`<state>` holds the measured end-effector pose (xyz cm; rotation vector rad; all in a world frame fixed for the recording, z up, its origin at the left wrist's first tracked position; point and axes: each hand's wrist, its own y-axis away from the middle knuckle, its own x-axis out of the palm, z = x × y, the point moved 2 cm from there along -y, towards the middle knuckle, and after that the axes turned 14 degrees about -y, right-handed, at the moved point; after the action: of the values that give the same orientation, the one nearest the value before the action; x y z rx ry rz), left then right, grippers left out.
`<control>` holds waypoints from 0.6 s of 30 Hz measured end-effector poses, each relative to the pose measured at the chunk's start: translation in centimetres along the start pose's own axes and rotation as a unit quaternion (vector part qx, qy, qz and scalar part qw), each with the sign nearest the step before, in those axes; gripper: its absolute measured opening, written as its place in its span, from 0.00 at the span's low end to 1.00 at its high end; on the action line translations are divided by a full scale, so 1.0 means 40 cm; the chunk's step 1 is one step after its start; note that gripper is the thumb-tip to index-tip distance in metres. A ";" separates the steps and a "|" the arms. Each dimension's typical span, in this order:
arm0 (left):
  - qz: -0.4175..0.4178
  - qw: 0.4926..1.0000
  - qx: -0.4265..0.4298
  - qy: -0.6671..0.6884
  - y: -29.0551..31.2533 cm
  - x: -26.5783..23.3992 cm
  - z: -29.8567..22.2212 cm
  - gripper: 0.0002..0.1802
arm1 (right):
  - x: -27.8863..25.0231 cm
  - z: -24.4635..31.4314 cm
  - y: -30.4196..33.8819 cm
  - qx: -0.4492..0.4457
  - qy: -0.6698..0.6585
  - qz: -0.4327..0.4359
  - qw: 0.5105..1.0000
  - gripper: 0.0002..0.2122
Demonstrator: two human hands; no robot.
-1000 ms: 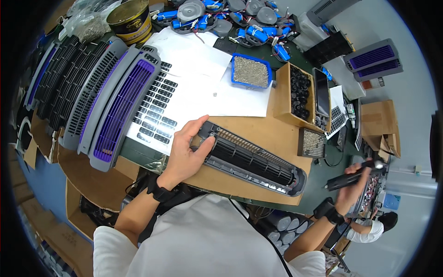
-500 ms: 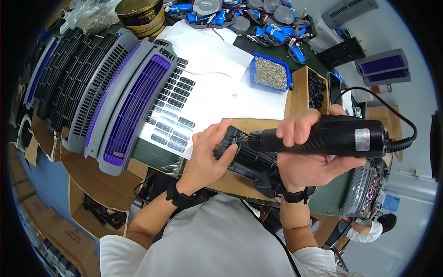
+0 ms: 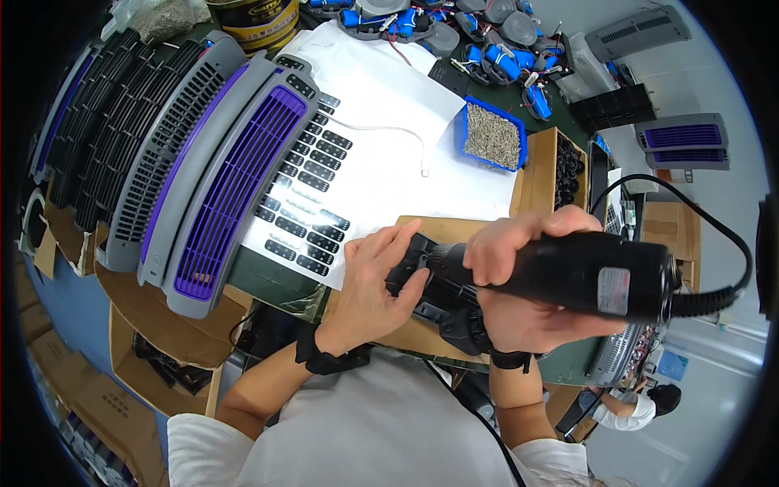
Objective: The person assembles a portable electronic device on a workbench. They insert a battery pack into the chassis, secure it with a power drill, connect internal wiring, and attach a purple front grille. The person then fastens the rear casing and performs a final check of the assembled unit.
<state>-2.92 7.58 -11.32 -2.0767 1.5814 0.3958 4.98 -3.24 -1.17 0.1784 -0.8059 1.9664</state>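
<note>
My right hand [image 3: 519, 284] grips a black corded electric screwdriver [image 3: 592, 276], its tip pointing left onto a black slotted plastic grille part [image 3: 442, 304]. This part lies on a brown cardboard sheet [image 3: 422, 333] in front of me. My left hand [image 3: 377, 280] rests flat on the left end of the black part, fingers pressed against it beside the screwdriver tip. Most of the black part is hidden under both hands and the tool.
Grey and purple vent panels [image 3: 219, 170] and black grilles [image 3: 122, 122] are stacked at left. A white sheet [image 3: 381, 138] carries rows of small dark pieces. A blue tray of screws [image 3: 491, 134], a wooden box [image 3: 560, 166] and blue assemblies [image 3: 422, 20] stand beyond. Another person [image 3: 633, 406] sits at lower right.
My right hand brought the screwdriver from the far right over to the black part. The view has moved closer, and my left hand has shifted onto the part's left end.
</note>
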 end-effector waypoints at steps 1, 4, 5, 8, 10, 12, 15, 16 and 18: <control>0.005 1.000 -0.001 0.005 0.000 0.001 0.001 0.33 | 0.001 -0.001 0.000 -0.001 0.009 0.021 1.000 0.43; 0.000 1.000 0.005 0.007 0.001 0.000 0.003 0.33 | -0.010 -0.001 -0.007 0.014 0.017 0.071 0.997 0.42; -0.004 1.000 0.009 0.009 -0.001 0.000 0.004 0.33 | -0.014 -0.002 -0.011 0.017 0.015 0.091 0.996 0.42; 0.003 1.000 0.009 0.007 -0.005 -0.004 0.005 0.34 | -0.014 -0.001 -0.012 0.021 -0.018 0.085 0.996 0.41; 0.005 1.000 0.013 0.005 -0.002 -0.005 0.002 0.34 | -0.007 0.010 -0.001 0.026 -0.045 0.050 0.997 0.40; 0.002 1.000 0.015 0.002 -0.004 -0.003 0.005 0.34 | -0.015 0.007 -0.005 0.023 -0.065 0.062 0.996 0.42; 0.006 1.000 0.016 0.001 -0.001 0.002 0.007 0.34 | -0.015 0.010 -0.005 0.029 -0.068 0.061 0.995 0.42; 0.009 1.000 0.017 0.000 -0.002 0.000 0.006 0.34 | -0.013 0.012 -0.004 0.040 -0.063 0.057 0.996 0.41; 0.010 1.000 0.018 -0.002 -0.003 -0.001 0.003 0.35 | -0.010 0.016 -0.005 0.053 -0.053 0.056 0.996 0.39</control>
<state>-2.81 7.69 -11.38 -2.0324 1.5960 0.3754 5.25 -3.86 -0.77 0.3082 -0.7948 2.1224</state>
